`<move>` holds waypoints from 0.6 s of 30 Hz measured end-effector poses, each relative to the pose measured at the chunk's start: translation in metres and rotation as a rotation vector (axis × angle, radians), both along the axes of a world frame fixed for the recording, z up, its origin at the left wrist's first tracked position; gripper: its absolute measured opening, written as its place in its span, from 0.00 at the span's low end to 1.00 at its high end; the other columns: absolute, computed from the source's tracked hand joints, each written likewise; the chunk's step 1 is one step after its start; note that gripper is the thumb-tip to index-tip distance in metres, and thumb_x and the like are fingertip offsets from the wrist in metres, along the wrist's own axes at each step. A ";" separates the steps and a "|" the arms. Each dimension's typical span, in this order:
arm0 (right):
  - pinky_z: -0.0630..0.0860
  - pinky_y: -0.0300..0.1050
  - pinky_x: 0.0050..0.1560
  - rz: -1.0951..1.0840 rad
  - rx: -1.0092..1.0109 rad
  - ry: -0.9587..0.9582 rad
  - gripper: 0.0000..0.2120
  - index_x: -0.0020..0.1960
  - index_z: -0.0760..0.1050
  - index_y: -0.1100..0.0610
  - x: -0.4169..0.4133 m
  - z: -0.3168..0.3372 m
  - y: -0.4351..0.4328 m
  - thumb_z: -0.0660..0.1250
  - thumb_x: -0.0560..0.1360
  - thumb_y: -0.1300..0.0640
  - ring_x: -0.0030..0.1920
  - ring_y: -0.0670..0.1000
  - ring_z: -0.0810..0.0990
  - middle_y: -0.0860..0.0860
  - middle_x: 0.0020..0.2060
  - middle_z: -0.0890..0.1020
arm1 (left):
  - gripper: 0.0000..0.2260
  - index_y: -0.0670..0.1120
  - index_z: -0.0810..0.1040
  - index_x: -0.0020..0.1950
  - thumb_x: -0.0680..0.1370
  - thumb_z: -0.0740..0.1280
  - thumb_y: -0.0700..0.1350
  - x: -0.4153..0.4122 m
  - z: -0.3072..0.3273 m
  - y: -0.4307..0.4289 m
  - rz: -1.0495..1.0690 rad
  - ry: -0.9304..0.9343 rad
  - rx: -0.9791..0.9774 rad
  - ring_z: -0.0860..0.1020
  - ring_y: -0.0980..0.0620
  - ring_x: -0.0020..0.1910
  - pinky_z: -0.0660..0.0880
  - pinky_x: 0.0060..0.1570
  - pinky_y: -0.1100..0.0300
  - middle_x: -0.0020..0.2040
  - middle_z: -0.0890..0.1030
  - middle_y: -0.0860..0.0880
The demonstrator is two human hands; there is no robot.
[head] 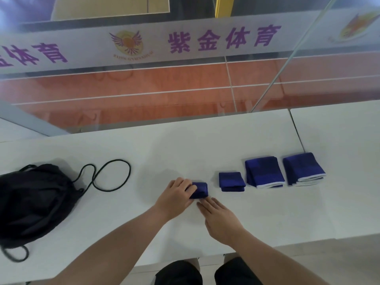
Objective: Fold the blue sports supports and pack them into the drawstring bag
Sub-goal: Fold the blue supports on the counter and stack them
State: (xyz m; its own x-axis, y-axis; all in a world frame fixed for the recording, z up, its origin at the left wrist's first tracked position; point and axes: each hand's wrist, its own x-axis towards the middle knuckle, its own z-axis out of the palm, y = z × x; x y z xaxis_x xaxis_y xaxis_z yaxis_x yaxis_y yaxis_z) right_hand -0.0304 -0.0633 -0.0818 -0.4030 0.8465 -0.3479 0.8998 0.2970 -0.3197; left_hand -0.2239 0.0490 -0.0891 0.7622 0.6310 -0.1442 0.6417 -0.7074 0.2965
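A small folded blue support (200, 189) lies on the white table, and my left hand (176, 197) grips its left end. My right hand (218, 214) lies flat on the table just below it, fingers stretched toward its lower edge. To the right sit another small folded blue support (232, 181) and two larger folded blue supports with white trim (264, 172) (303, 168). The black drawstring bag (35, 202) lies at the table's left, its cord (112, 175) looped out toward the middle.
The white table (185, 145) has its far edge against a glass wall (185, 85) with purple lettering. A seam (297, 132) splits the table at the right. My knees in black shorts (205, 272) show below the front edge.
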 end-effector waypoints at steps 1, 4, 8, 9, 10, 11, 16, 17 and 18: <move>0.72 0.49 0.69 -0.016 0.045 0.062 0.21 0.65 0.78 0.56 0.004 0.002 -0.003 0.68 0.73 0.55 0.67 0.52 0.76 0.51 0.65 0.79 | 0.12 0.48 0.76 0.57 0.76 0.69 0.50 0.002 0.000 -0.002 0.017 0.003 -0.002 0.75 0.46 0.52 0.76 0.50 0.52 0.53 0.77 0.48; 0.78 0.47 0.53 -0.115 0.157 0.183 0.10 0.54 0.80 0.54 0.014 0.010 0.001 0.63 0.76 0.58 0.52 0.50 0.79 0.47 0.50 0.82 | 0.12 0.47 0.78 0.53 0.72 0.74 0.45 0.007 -0.003 -0.009 0.068 0.024 -0.011 0.75 0.46 0.51 0.76 0.48 0.54 0.51 0.77 0.49; 0.75 0.48 0.48 -0.206 0.305 0.222 0.06 0.51 0.79 0.56 0.021 0.018 0.025 0.63 0.78 0.59 0.45 0.52 0.76 0.48 0.45 0.79 | 0.12 0.46 0.80 0.52 0.70 0.74 0.41 0.013 -0.012 -0.015 0.094 0.082 0.020 0.76 0.46 0.51 0.75 0.48 0.54 0.49 0.79 0.50; 0.74 0.49 0.48 -0.233 0.319 0.207 0.07 0.50 0.78 0.56 0.025 0.020 0.031 0.62 0.79 0.58 0.45 0.53 0.76 0.48 0.45 0.78 | 0.12 0.46 0.80 0.52 0.70 0.73 0.41 0.014 -0.011 -0.015 0.090 0.097 0.026 0.76 0.46 0.50 0.74 0.49 0.53 0.48 0.79 0.50; 0.74 0.49 0.48 -0.266 0.336 0.186 0.07 0.50 0.78 0.56 0.029 0.021 0.036 0.61 0.79 0.57 0.46 0.53 0.76 0.48 0.46 0.79 | 0.12 0.46 0.80 0.52 0.70 0.73 0.43 0.014 -0.011 -0.015 0.084 0.110 0.030 0.76 0.46 0.50 0.75 0.49 0.53 0.48 0.79 0.49; 0.74 0.49 0.50 -0.297 0.352 0.165 0.07 0.50 0.79 0.56 0.035 0.021 0.040 0.62 0.78 0.57 0.48 0.53 0.76 0.48 0.47 0.79 | 0.13 0.46 0.80 0.52 0.70 0.74 0.46 0.014 -0.009 -0.015 0.078 0.120 0.030 0.77 0.46 0.50 0.75 0.49 0.52 0.49 0.79 0.49; 0.73 0.48 0.56 -0.334 0.340 0.072 0.10 0.51 0.80 0.56 0.071 0.013 0.040 0.62 0.77 0.56 0.55 0.52 0.77 0.49 0.54 0.79 | 0.15 0.47 0.78 0.53 0.70 0.77 0.48 0.014 -0.007 -0.011 0.076 0.114 -0.006 0.77 0.45 0.51 0.76 0.50 0.53 0.51 0.78 0.48; 0.74 0.49 0.56 -0.334 0.330 0.060 0.09 0.51 0.81 0.55 0.077 0.012 0.038 0.62 0.77 0.56 0.55 0.52 0.77 0.49 0.54 0.79 | 0.15 0.47 0.77 0.53 0.70 0.77 0.47 0.015 -0.007 -0.009 0.071 0.109 -0.010 0.76 0.46 0.50 0.76 0.49 0.53 0.50 0.78 0.48; 0.74 0.49 0.56 -0.331 0.324 0.048 0.10 0.51 0.80 0.55 0.082 0.011 0.037 0.62 0.77 0.56 0.56 0.53 0.77 0.49 0.54 0.79 | 0.14 0.47 0.77 0.52 0.70 0.76 0.45 0.017 -0.007 -0.007 0.060 0.110 -0.008 0.76 0.46 0.49 0.76 0.48 0.54 0.49 0.78 0.49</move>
State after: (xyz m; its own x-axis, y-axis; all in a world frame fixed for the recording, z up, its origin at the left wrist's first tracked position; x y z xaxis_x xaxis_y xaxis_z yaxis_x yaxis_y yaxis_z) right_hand 0.0520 -0.0265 -0.0709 -0.1024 0.9942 -0.0320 0.9493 0.0881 -0.3018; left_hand -0.2066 0.0422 -0.0959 0.7027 0.6732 -0.2303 0.7115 -0.6647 0.2279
